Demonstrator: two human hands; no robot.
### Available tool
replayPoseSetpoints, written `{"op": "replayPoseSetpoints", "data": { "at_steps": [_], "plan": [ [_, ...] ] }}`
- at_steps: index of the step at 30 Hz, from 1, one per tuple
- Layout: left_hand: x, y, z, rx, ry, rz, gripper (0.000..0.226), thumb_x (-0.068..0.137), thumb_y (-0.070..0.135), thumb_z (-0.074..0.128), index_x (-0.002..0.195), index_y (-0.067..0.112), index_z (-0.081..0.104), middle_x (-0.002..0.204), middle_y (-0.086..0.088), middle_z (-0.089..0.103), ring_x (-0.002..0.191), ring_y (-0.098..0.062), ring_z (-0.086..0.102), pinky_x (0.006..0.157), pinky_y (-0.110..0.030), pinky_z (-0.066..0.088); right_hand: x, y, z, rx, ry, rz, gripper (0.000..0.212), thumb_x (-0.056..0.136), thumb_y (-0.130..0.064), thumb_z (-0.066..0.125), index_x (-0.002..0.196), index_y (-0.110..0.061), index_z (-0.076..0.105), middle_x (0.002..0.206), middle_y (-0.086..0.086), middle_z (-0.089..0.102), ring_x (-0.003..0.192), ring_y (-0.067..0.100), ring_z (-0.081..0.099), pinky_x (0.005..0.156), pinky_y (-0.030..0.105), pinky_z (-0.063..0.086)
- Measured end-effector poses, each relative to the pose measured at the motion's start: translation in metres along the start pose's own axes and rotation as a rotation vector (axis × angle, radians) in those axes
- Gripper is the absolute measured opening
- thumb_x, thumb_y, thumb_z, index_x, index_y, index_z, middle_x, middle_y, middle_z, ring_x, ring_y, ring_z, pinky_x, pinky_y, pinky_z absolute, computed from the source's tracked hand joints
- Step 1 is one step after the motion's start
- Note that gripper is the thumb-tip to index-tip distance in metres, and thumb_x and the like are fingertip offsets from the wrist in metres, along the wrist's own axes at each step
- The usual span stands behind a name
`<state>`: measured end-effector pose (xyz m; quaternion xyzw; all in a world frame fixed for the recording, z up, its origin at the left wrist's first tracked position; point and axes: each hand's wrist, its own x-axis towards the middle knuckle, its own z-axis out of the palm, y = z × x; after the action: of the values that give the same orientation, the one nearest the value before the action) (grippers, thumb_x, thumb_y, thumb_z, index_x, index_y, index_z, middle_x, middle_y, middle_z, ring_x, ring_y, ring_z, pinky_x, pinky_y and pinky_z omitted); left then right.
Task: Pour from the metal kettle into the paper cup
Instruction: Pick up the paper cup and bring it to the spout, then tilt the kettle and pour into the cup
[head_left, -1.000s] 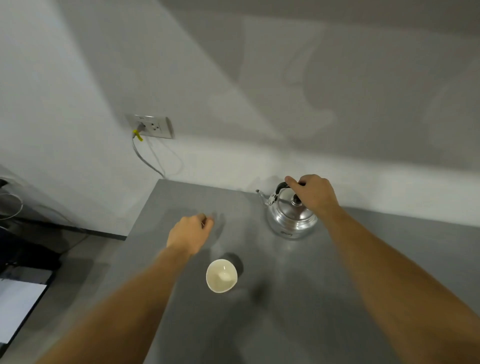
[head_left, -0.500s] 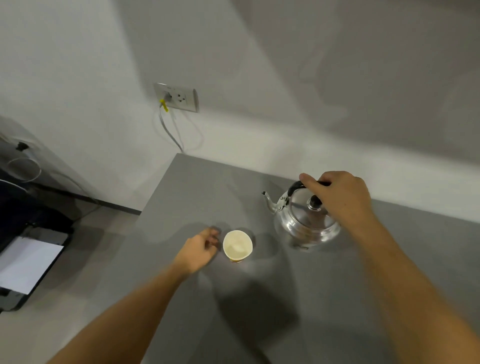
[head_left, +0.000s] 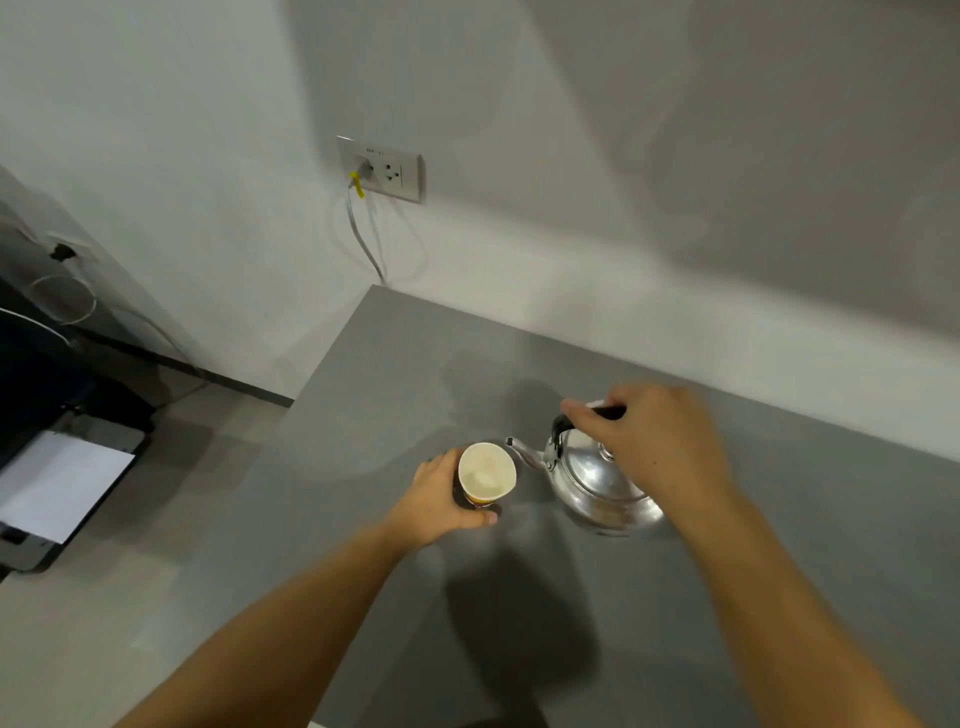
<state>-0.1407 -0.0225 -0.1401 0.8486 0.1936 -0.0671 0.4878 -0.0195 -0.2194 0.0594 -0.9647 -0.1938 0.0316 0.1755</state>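
Within a second, the left hand (head_left: 439, 501) went from resting apart from the paper cup (head_left: 487, 474) on the grey table (head_left: 395, 374) to wrapping around its side. The right hand (head_left: 652, 441), gripping the black handle (head_left: 563, 423), brought the metal kettle (head_left: 597, 480) closer, until its spout (head_left: 519, 449) reached just beside the cup's rim.

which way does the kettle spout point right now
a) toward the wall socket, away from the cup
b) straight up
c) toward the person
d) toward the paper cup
d: the metal kettle has its spout reaching left, its tip close by the rim of the paper cup, which the left hand holds, while the right hand grips the black handle.
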Motion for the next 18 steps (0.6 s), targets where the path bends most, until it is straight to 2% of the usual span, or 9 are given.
{"op": "replayPoseSetpoints", "data": {
  "at_steps": [2,4,8,13,18],
  "plan": [
    [0.001,0.005,0.001,-0.063,0.029,0.018,0.073,0.059,0.039,0.095,0.116,0.055,0.052,0.119,0.018,0.063,0.125,-0.019,0.056,0.109,-0.042,0.045,-0.003,-0.005,0.002,-0.029,-0.002,-0.016,0.052,0.076,-0.072,0.060,0.065,-0.021,0.067,0.056,0.001,0.063,0.062,0.025,0.061,0.059,0.038,0.055],
    [0.001,0.008,0.003,-0.123,0.046,0.037,0.071,0.059,0.036,0.096,0.110,0.060,0.053,0.117,0.022,0.069,0.121,-0.015,0.062,0.108,-0.042,0.048,-0.005,-0.010,0.005,-0.071,0.011,-0.044,0.051,0.077,-0.071,0.060,0.068,-0.022,0.069,0.056,0.000,0.062,0.063,0.025,0.061,0.056,0.034,0.052],
    [0.000,0.012,0.008,-0.188,0.059,0.034,0.065,0.064,0.036,0.094,0.116,0.052,0.058,0.114,0.019,0.074,0.113,-0.007,0.067,0.101,-0.033,0.053,-0.007,-0.018,0.009,-0.148,-0.008,-0.084,0.050,0.078,-0.070,0.058,0.073,-0.023,0.072,0.062,0.000,0.065,0.066,0.026,0.061,0.055,0.031,0.048],
    [-0.001,0.013,0.009,-0.192,0.073,0.043,0.061,0.066,0.032,0.093,0.110,0.057,0.059,0.110,0.020,0.076,0.105,0.002,0.069,0.089,-0.016,0.049,-0.010,-0.028,0.013,-0.217,-0.016,-0.134,0.048,0.082,-0.066,0.056,0.076,-0.022,0.074,0.067,0.003,0.070,0.069,0.028,0.063,0.062,0.032,0.051],
    [0.002,0.011,0.012,-0.177,0.070,0.044,0.064,0.069,0.031,0.092,0.125,0.037,0.062,0.114,0.015,0.075,0.107,-0.004,0.069,0.092,-0.020,0.051,-0.013,-0.034,0.016,-0.292,0.004,-0.177,0.047,0.084,-0.064,0.056,0.074,-0.021,0.073,0.064,0.002,0.066,0.061,0.026,0.054,0.057,0.030,0.037]
  ]
}}
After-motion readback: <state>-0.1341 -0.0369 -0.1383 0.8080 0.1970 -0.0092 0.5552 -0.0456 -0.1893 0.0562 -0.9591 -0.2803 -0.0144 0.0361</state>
